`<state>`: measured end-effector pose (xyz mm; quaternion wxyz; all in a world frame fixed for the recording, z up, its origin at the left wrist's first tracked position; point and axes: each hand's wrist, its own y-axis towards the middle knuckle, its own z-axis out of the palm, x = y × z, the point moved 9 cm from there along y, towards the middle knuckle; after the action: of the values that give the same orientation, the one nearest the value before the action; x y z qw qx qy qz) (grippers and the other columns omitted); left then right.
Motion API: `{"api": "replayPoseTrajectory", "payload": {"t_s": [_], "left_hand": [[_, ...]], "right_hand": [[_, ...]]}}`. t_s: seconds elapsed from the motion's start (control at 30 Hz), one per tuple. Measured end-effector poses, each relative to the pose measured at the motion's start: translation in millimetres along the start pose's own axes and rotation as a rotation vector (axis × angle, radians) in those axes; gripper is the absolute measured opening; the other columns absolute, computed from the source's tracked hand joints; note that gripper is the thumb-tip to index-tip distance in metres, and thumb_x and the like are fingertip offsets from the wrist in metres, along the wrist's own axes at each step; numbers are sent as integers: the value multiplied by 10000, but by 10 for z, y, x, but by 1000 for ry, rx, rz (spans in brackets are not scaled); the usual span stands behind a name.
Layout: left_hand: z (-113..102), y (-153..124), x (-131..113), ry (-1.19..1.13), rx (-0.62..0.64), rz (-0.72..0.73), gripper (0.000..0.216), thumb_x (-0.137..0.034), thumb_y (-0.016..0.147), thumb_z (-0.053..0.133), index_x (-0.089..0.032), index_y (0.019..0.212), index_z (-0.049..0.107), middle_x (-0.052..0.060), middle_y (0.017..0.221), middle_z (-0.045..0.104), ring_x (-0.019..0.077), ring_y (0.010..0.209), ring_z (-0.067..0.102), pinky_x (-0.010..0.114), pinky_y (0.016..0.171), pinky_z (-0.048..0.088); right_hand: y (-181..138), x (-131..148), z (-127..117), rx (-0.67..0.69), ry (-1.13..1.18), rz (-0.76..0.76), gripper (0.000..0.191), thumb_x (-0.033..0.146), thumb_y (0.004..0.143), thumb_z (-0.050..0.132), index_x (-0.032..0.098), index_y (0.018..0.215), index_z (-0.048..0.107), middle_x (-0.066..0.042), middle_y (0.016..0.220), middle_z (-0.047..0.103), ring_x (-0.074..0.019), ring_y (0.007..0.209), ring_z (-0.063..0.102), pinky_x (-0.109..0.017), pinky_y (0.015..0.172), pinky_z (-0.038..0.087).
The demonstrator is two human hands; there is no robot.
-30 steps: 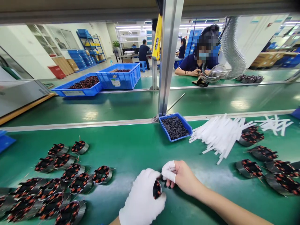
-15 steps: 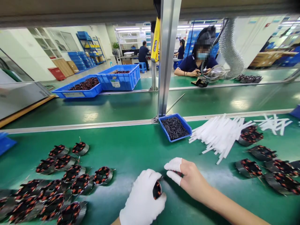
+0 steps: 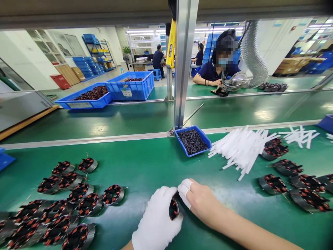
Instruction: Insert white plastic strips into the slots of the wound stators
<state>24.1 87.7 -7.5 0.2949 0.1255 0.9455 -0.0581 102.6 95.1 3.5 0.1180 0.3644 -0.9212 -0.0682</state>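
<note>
On the tabletop [image 3: 140,156] toward you, your left hand [image 3: 157,218] clasps the ring [image 3: 173,209], your right hand [image 3: 200,199], grip unclear, beside its far-right edge.

So we've got one coil ring [image 3: 173,209] on the go, tucked in the curl of our gloved left hand [image 3: 159,218], thumb below and fingers over the top. We can only see a slice of it: a narrow oval, mostly black, with some reddish-orange winding and a thin, shiny edge down the right side. It sits tilted, with a good part hidden behind the glove. The fingertips of our right hand [image 3: 200,201] are right by its upper edge, but we honestly can't tell if they're touching it.
</note>
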Motion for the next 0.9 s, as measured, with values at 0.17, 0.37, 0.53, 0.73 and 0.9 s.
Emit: {"api": "replayPoseTrajectory", "payload": {"t_s": [0.17, 0.37, 0.53, 0.73, 0.9], "left_hand": [[16, -30, 78, -33, -71, 9, 814, -150, 651, 500, -172, 1356, 92, 139, 1279, 391, 261, 1116, 458, 394, 899, 400], [25, -46, 95, -39, -114, 22, 861, -128, 651, 491, -186, 1367, 16, 138, 1261, 405, 261, 1106, 477, 402, 892, 419], [30, -41, 89, -39, -110, 26, 847, -125, 645, 487, -177, 1363, 41, 140, 1235, 430, 260, 1078, 495, 413, 882, 425], [38, -13, 64, -13, -93, 35, 850, -108, 633, 482, -166, 1356, 39, 145, 1230, 442, 262, 1082, 491, 417, 889, 421], [3, -14, 59, -6, -121, 1, 902, -129, 621, 512, -178, 1363, 3, 144, 1269, 401, 266, 1090, 484, 389, 879, 432]], "right_hand": [[189, 19, 152, 50, 172, 38, 154, 97, 807, 416, 132, 800, 566, -89, 787, 561, -186, 719, 505, -272, 616, 427], [256, -28, 38, -5, 777, 51, 124, 143, 810, 510, 173, 773, 624, -8, 739, 609, -117, 687, 533, -199, 641, 416], [240, -71, -8, 26, 923, 77, 141, 142, 777, 558, 183, 710, 675, -2, 706, 644, -122, 679, 547, -217, 677, 416], [330, -71, 176, 226, 1207, 113, 190, 274, 767, 577, 149, 641, 644, 3, 631, 573, -109, 597, 517, -219, 610, 439], [385, -90, 407, 314, 1353, 165, 346, 442, 741, 577, 114, 639, 617, -2, 652, 532, -75, 469, 478, -192, 440, 432]]}}
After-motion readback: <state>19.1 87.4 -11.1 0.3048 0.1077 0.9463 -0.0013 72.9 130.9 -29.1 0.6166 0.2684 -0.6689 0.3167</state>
